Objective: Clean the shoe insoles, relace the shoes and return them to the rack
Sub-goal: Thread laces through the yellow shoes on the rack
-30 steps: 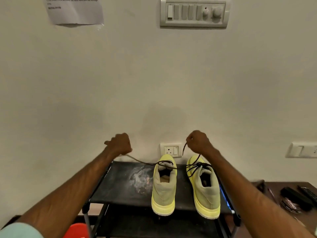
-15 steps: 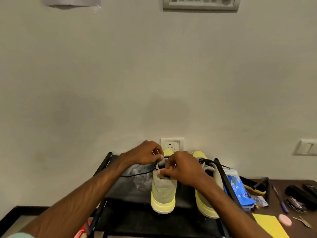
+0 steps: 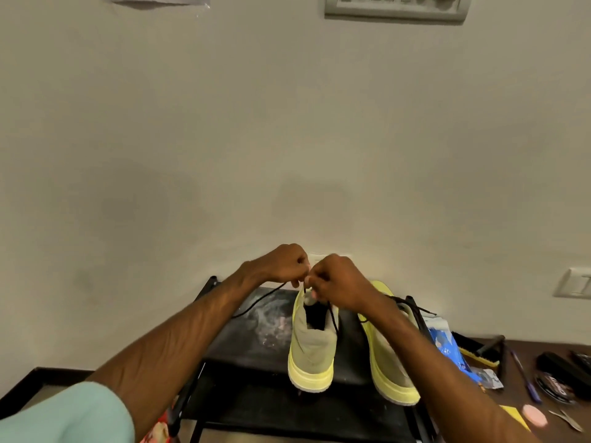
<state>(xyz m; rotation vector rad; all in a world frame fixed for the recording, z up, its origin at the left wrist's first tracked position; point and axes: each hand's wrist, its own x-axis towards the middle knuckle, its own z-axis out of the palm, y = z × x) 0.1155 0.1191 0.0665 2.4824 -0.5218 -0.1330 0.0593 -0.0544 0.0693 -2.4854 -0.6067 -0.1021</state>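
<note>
Shoes of olive-grey fabric with pale yellow rubber soles stand side by side on the black top shelf (image 3: 236,343) of a metal-framed rack, toes towards the wall and heels at the shelf's front edge. The left shoe (image 3: 311,350) sits about midway along the shelf. The right shoe (image 3: 388,359) is close to the right edge, partly covered by the person's right forearm.

Both hands meet just above the tongue of the left shoe, knuckles nearly touching. The left hand (image 3: 284,265) is curled, thumb and fingers pinching the thin black lace (image 3: 256,302), which trails from it down and leftwards onto the shelf. The right hand (image 3: 339,279) is curled too, with its fingertips at the top of the tongue. It appears to pinch the other strand of the same lace, though the fingertips are blurred. Another black strand hangs down the inner side of the left shoe's opening.

A second dark lace (image 3: 415,310) lies loose across the right shoe and over the rack's right rail. A whitish dusty smear (image 3: 271,322) marks the shelf left of the left shoe.

Past the rack's right edge, a dark brown table (image 3: 550,350) carries a blue plastic packet (image 3: 447,343), a black-bristled brush (image 3: 476,348), a blue pen (image 3: 524,375), a yellow sheet (image 3: 515,417) and a round pink pad (image 3: 532,415).
</note>
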